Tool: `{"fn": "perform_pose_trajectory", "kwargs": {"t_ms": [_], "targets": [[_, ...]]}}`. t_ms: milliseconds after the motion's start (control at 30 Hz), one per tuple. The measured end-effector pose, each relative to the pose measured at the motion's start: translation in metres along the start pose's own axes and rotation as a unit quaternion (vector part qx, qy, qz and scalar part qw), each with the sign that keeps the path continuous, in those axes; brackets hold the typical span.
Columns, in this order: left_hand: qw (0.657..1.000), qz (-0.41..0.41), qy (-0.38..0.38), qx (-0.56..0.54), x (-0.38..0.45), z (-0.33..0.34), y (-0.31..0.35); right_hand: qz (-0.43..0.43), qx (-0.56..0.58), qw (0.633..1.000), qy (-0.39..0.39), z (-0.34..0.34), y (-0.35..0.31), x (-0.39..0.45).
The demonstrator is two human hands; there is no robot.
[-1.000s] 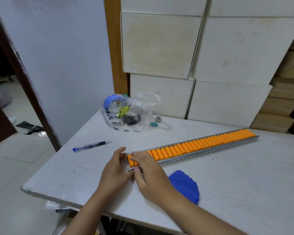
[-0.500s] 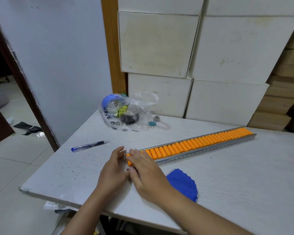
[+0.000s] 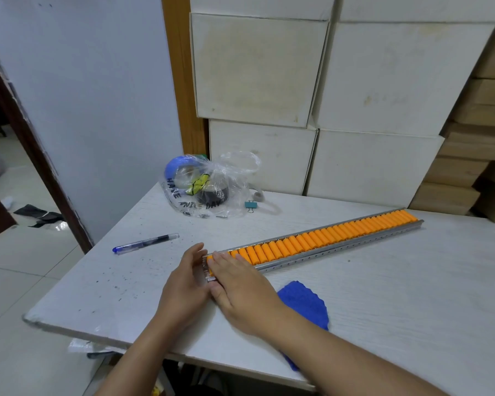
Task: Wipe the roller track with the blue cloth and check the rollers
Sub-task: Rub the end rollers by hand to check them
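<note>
A long metal roller track (image 3: 343,247) with a row of orange rollers (image 3: 320,238) lies slanted across the white table (image 3: 397,295). My left hand (image 3: 183,284) cups the track's near left end. My right hand (image 3: 240,287) lies flat with fingers spread over the first few rollers at that end, hiding them. The blue cloth (image 3: 306,304) rests on the table beside my right wrist, partly under my forearm, held by neither hand.
A blue pen (image 3: 146,241) lies to the left of my hands. A clear plastic bag (image 3: 206,187) with a blue ball and tape sits at the back, a teal binder clip (image 3: 250,205) beside it. White boxes (image 3: 326,95) are stacked behind the table.
My right hand has slid a little leftward over the end rollers, covering more of them. The left hand stays at the track's end. The cloth has not moved.
</note>
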State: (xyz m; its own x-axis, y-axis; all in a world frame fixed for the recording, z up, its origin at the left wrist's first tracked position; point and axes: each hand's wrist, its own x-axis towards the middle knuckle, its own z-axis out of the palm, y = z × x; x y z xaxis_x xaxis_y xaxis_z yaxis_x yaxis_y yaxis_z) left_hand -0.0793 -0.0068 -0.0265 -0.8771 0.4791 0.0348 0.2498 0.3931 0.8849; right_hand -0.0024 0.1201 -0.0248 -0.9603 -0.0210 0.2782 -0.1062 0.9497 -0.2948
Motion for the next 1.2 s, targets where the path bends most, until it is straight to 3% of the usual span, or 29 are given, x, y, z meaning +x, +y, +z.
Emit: {"fn": "perform_pose_trajectory", "kwargs": {"t_ms": [267,600,1033,1200], "targets": [[1.0,0.008,0.011,-0.001,-0.003,0.002,0.004,0.059,-0.022,0.998,0.011,-0.03,0.049,-0.018],[0.995,-0.037,0.008,-0.096,-0.01,0.008,0.002,0.197,-0.048,0.977,0.063,-0.068,0.139,-0.057],[0.999,0.0,0.028,-0.025,-0.006,0.008,0.0,0.411,-0.07,0.897,0.145,-0.12,0.249,-0.077],[0.999,0.003,0.01,-0.038,0.001,0.006,-0.001,0.434,-0.109,0.88,0.162,-0.132,0.283,-0.079]]}}
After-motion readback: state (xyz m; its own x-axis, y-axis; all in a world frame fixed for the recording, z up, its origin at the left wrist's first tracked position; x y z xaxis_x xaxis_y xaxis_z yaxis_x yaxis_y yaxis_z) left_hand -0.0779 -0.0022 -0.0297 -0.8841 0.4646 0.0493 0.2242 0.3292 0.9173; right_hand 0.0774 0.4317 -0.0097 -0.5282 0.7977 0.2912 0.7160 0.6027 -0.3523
